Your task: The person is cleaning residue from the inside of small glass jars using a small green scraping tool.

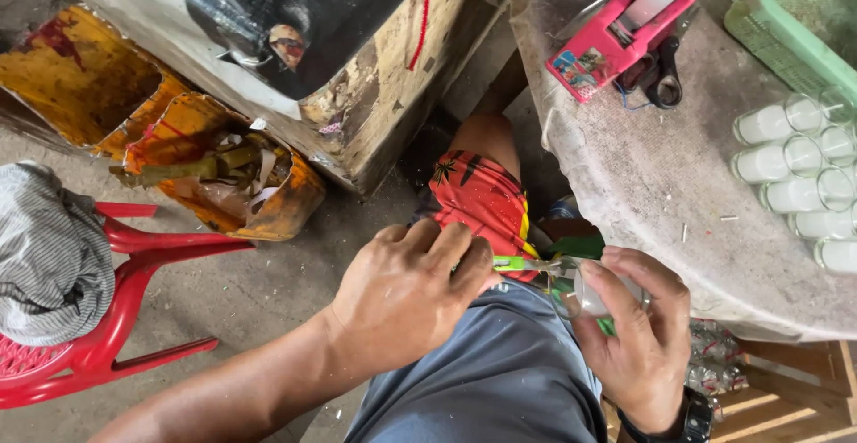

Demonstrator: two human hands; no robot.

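My left hand is closed around a small tool with a green handle, whose metal tip reaches into a small clear glass. My right hand grips that glass, which holds white wax, and tilts it sideways over my lap. A dark watch sits on my right wrist. Both hands hover above my grey shirt and red patterned shorts, just below the table's edge.
A round cloth-covered table at right carries several white-filled glasses, a pink tape dispenser, black scissors and a green basket. A red plastic chair with a grey cloth stands left. Orange bins sit on the concrete floor.
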